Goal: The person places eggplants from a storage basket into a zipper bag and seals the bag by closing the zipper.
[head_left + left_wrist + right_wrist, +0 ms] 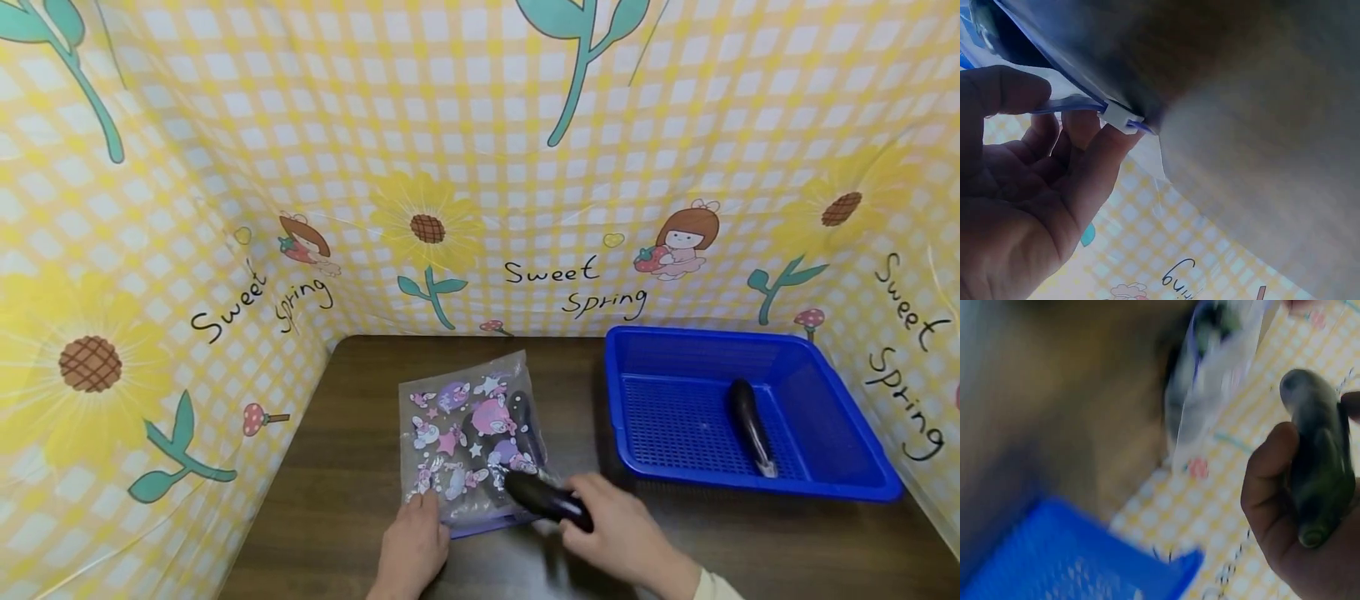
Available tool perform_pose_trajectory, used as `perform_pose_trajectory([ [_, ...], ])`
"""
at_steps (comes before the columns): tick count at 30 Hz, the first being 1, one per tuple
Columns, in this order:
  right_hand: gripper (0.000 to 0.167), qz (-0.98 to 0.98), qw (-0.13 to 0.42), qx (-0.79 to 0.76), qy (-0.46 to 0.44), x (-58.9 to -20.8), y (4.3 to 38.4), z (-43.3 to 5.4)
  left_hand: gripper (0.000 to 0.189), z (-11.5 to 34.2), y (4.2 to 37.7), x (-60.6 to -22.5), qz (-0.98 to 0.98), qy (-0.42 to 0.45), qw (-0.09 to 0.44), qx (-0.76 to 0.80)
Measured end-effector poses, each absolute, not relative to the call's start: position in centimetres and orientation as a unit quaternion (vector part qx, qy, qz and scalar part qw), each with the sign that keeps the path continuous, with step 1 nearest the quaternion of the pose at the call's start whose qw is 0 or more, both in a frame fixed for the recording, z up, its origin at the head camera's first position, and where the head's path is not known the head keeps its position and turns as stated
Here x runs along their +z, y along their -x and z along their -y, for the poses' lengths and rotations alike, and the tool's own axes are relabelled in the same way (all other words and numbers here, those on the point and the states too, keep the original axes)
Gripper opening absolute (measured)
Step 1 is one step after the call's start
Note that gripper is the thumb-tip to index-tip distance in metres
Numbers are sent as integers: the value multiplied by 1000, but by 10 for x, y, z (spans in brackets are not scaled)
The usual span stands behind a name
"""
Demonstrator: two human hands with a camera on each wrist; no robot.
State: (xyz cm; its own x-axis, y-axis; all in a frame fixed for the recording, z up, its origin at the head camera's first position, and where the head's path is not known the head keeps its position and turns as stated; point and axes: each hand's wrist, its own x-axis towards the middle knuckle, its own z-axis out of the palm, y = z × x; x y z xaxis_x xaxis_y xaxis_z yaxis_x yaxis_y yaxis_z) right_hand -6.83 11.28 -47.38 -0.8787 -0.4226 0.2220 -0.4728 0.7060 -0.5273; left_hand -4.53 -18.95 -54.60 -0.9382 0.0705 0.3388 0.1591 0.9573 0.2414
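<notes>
My right hand (626, 537) grips a dark purple eggplant (546, 498), its rounded end over the lower right part of a clear zip bag (459, 400). In the right wrist view, the held eggplant (1319, 462) shows its green stem end towards the palm. The bag lies on the table, printed with pink and purple cartoons; dark eggplant shapes show inside. With thumb and finger, my left hand (414, 542) pinches the bag's purple-edged opening. A white zip slider (1121, 117) sits by those fingers in the left wrist view.
A blue plastic basket (617, 400) stands on the right of the brown wooden table (337, 450), with one eggplant (750, 425) lying in it. Yellow checked cloth (487, 167) walls in the table at the back and both sides.
</notes>
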Motion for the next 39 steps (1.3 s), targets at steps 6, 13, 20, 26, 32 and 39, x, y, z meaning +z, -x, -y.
perform_pose_trajectory([
  [6,38,911,-62,288,-288,-497,52,-84,25,188,46,-542,975,48,162,-143],
  [13,38,907,-88,272,-310,-509,46,-65,23,186,46,-542,975,44,162,-149],
  [20,46,937,-39,217,-271,-520,39,-47,28,186,45,-544,976,42,154,-146],
  [26,52,952,-20,193,-235,-530,37,-29,33,182,45,-547,977,49,167,-127],
  [32,51,962,33,160,-218,-539,37,-17,32,175,44,-549,972,46,202,-115],
  [39,55,969,88,109,-204,-544,41,-8,33,170,44,-554,967,27,232,-105],
])
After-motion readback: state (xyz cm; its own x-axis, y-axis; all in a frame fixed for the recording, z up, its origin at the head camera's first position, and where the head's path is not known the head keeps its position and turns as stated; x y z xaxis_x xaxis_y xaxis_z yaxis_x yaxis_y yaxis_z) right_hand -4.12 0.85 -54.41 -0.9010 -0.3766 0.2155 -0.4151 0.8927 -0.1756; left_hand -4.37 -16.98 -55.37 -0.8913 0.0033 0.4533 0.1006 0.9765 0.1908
